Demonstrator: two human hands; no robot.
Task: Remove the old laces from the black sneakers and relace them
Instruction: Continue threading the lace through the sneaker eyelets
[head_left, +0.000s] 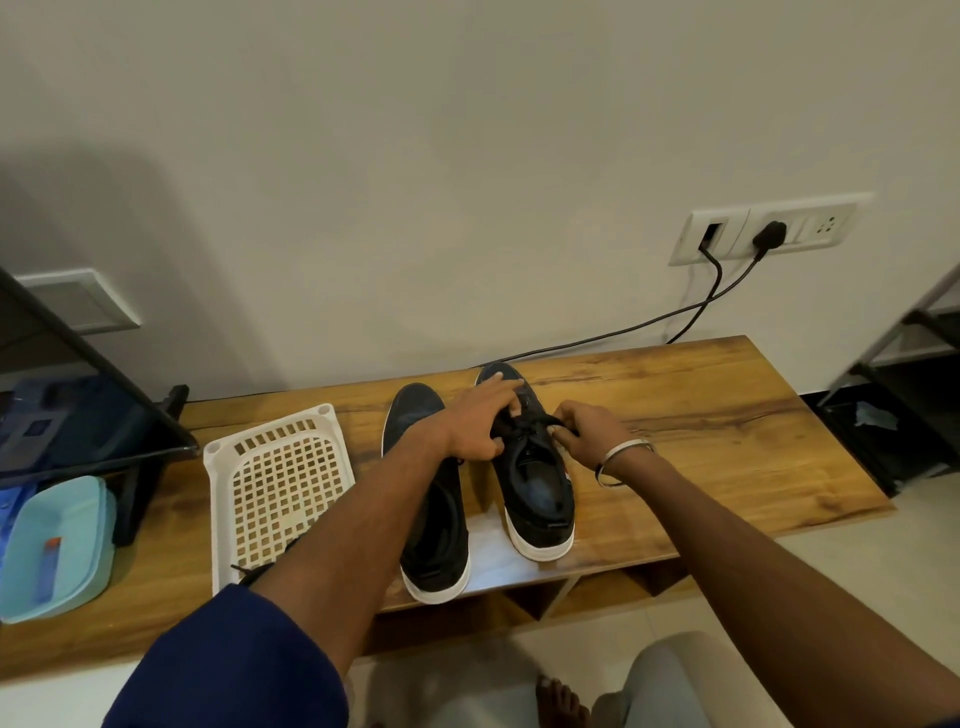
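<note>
both sneakers (537, 467) lie lengthwise, toes toward the wall; both hands' fingers (563, 439) pinch the black lace (524, 425).

One head-worn wide-angle view looks steeply down, close over a wooden bench (701, 415) against a wall (467, 156)

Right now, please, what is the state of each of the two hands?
Left hand: rests on the right sneaker, fingers curled at its black lace.
Right hand: pinches the black lace.
</note>
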